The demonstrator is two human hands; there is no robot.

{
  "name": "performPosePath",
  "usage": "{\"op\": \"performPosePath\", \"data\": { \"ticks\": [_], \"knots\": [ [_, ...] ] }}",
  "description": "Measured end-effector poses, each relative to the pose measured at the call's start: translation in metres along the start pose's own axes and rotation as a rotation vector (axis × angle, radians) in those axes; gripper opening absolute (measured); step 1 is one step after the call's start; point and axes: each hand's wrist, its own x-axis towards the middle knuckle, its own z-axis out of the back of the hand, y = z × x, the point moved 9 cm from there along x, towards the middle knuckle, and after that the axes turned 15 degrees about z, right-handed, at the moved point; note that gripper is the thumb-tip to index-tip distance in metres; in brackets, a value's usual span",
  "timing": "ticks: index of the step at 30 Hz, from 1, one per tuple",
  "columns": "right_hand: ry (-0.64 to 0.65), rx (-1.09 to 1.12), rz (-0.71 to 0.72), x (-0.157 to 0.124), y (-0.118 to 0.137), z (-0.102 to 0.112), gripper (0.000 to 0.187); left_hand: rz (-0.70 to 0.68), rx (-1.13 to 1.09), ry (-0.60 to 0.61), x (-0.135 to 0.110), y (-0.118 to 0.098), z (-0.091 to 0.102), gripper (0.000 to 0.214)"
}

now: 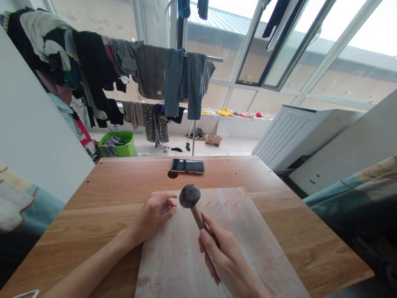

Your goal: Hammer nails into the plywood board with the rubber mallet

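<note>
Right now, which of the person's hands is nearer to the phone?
Left. The left hand is at the far left corner of the board, just short of the phone; the right hand, gripping the hammer, is farther back toward the person.

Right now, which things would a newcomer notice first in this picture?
Probably the dark-headed hammer near the centre, gripped in the right hand above the pale board. Next might come the row of small nails near the board's far edge, with the left hand at its far left corner. Behind, hanging clothes fill the upper left.
</note>
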Motion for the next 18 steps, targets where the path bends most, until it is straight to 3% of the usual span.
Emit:
{"op": "performPosePath", "data": {
  "ticks": [12,15,18],
  "knots": [
    [0.059,-0.051,0.005,0.004,-0.02,-0.019,0.065,0.009,0.001,0.032,0.001,-0.001,0.001,0.044],
    [-0.055,0.074,-0.079,-0.005,-0.031,-0.014,0.068,0.003,0.009,0.033,-0.001,0.001,0.0,0.048],
    [-0.292,0.208,-0.182,-0.031,-0.048,0.007,0.073,0.011,0.026,0.063,-0.002,0.002,-0.004,0.049]
  ]
}}
